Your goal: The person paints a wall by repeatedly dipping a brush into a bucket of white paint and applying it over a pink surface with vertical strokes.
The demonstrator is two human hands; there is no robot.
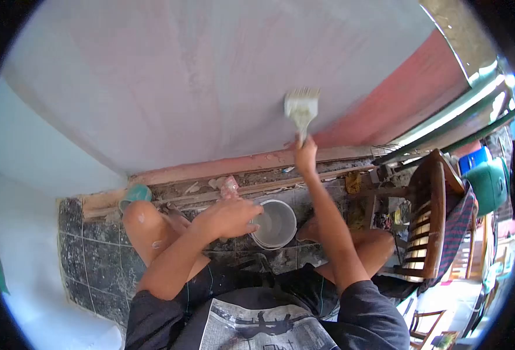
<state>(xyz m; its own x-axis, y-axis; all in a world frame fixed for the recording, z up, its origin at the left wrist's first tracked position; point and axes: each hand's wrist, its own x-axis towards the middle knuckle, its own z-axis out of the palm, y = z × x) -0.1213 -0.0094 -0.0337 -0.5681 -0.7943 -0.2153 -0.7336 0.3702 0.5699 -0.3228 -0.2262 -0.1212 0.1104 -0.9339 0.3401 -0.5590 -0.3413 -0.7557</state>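
Observation:
My right hand (pixel 305 154) is closed around the handle of a wide paintbrush (pixel 301 109). The brush is pointed upward with its pale bristles at the wall (pixel 211 76), which is coated in thin whitish paint over pink. My left hand (pixel 232 216) is held low over my lap, fingers loosely curled and apart, fingertips right at the left rim of a white bucket (pixel 278 224). Some whitish liquid shows inside the bucket, which stands on the floor between my legs. Just beyond the left hand lies a crumpled pink-and-white packet (pixel 230 188).
A green container (pixel 135 195) sits by the wall base at left. Rubble and wood strips (pixel 327 173) run along the wall's foot. To the right stands a wooden chair (pixel 435 221) with cloth draped over it, near a green jug (pixel 486 184). Dark tiles (pixel 103 262) cover the floor.

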